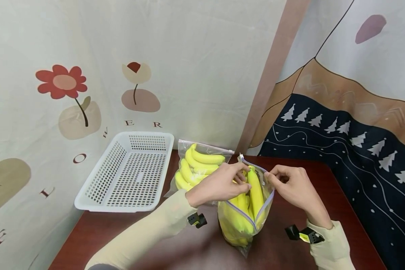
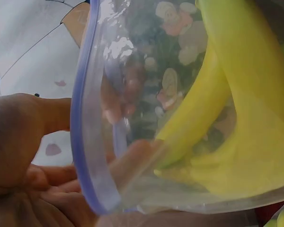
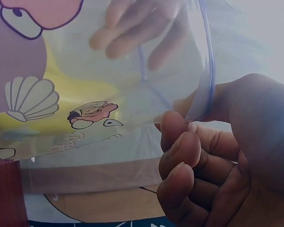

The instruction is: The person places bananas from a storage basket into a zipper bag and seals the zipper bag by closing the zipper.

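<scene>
A clear zip bag (image 1: 236,225) with a purple zip strip stands on the table, its mouth spread wide. Yellow bananas (image 1: 255,189) fill it, their tips pointing up toward the opening. At the left side of the mouth is my left hand (image 1: 227,182), its fingers loosely bent and the thumb apart from them, fingertips close to a banana's tip. My right hand (image 1: 290,183) pinches the right edge of the bag's mouth between thumb and fingers. In the right wrist view the bag wall (image 3: 85,56) carries printed shells, with my left fingers showing through it.
Behind my left hand lies another clear zip bag (image 1: 206,144) holding several bananas. A white perforated plastic basket (image 1: 170,150) stands at the back left of the dark red table (image 1: 324,180). Printed cloth hangs behind and at the right.
</scene>
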Demonstrator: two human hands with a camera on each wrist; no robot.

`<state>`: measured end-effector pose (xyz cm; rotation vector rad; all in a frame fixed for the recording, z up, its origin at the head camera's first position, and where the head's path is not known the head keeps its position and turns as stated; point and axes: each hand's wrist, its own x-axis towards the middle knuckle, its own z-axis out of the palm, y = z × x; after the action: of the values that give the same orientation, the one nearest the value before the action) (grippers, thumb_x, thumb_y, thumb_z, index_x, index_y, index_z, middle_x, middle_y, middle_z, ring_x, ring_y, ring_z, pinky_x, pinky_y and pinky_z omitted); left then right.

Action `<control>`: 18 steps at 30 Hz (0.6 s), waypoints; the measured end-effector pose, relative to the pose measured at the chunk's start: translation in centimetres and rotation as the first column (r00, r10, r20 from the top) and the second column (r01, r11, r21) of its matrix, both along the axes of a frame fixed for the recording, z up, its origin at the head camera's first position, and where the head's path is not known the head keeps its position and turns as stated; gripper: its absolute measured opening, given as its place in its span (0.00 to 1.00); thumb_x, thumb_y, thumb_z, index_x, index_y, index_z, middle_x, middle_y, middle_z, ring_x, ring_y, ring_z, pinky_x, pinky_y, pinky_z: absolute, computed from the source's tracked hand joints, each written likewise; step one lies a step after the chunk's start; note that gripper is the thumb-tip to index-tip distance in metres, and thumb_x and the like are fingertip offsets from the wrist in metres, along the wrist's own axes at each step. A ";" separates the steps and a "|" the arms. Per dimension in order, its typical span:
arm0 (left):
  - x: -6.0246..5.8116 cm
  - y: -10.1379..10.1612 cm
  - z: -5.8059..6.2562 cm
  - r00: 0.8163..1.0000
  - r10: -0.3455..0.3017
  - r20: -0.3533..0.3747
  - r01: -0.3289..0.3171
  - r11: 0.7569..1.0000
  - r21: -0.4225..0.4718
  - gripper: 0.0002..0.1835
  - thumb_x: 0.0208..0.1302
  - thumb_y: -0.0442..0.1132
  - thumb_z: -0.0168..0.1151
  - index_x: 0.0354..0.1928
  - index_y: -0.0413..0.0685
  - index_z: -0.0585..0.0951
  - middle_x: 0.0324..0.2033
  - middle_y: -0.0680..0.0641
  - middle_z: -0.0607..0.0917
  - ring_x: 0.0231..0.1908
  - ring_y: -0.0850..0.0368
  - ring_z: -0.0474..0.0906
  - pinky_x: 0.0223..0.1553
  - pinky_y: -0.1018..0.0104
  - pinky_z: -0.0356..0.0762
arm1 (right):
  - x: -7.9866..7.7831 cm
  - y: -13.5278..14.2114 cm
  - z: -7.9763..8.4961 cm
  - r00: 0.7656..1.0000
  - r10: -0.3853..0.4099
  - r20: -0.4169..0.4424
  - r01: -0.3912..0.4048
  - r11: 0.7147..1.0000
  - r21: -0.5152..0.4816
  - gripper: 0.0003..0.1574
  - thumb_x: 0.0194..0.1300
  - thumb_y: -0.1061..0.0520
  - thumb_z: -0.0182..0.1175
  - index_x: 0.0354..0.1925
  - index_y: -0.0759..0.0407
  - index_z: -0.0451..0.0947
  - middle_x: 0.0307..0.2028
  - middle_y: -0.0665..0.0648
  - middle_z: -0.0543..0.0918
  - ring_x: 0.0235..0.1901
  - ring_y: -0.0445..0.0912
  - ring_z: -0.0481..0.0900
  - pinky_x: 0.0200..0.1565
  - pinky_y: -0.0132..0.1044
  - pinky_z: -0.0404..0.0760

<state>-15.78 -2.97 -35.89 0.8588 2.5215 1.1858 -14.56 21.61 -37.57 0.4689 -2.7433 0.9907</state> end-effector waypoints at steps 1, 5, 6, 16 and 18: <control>0.0 -0.2 0.0 1.000 -0.007 -0.018 0.008 1.000 0.029 0.23 0.68 0.43 0.67 0.62 0.43 0.78 0.46 0.49 0.89 0.42 0.67 0.85 0.43 0.77 0.82 | 0.0 0.0 0.0 1.000 0.000 -0.001 0.000 1.000 0.001 0.11 0.71 0.50 0.65 0.30 0.49 0.84 0.19 0.47 0.77 0.20 0.40 0.71 0.20 0.32 0.71; -0.5 -1.0 0.0 0.994 -0.023 -0.107 0.042 0.982 0.183 0.17 0.68 0.38 0.67 0.57 0.42 0.81 0.46 0.47 0.88 0.43 0.64 0.84 0.42 0.76 0.84 | 0.0 0.0 0.1 1.000 -0.001 0.001 0.001 1.000 0.003 0.11 0.71 0.50 0.65 0.30 0.49 0.84 0.20 0.47 0.77 0.20 0.40 0.71 0.21 0.32 0.71; -0.7 -1.2 -0.1 0.991 -0.016 -0.129 0.045 0.973 0.226 0.16 0.68 0.37 0.67 0.56 0.42 0.81 0.46 0.46 0.87 0.43 0.63 0.84 0.42 0.75 0.84 | 0.0 0.0 0.1 1.000 -0.002 0.005 0.002 1.000 0.003 0.11 0.71 0.50 0.65 0.30 0.49 0.84 0.20 0.47 0.77 0.20 0.40 0.71 0.21 0.32 0.71; -5.4 -3.1 -2.6 0.990 0.084 -0.116 -0.027 0.906 0.422 0.20 0.69 0.31 0.64 0.62 0.45 0.77 0.59 0.43 0.82 0.61 0.50 0.80 0.60 0.57 0.82 | 0.1 -0.1 0.2 0.999 0.009 0.042 -0.009 1.000 -0.008 0.10 0.71 0.52 0.65 0.31 0.49 0.83 0.21 0.48 0.76 0.22 0.42 0.72 0.22 0.31 0.72; -6.4 -3.4 -3.4 0.998 0.035 -0.046 -0.014 0.919 0.395 0.25 0.70 0.30 0.62 0.67 0.47 0.73 0.65 0.43 0.79 0.66 0.48 0.76 0.65 0.52 0.78 | 0.2 -0.1 0.2 0.999 0.018 0.043 -0.018 1.000 -0.008 0.09 0.71 0.53 0.65 0.32 0.49 0.84 0.21 0.47 0.77 0.22 0.41 0.73 0.23 0.31 0.73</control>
<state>-22.16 -6.34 -39.32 0.9554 2.3724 1.7402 -14.39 21.54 -37.37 0.4772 -2.7768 1.0267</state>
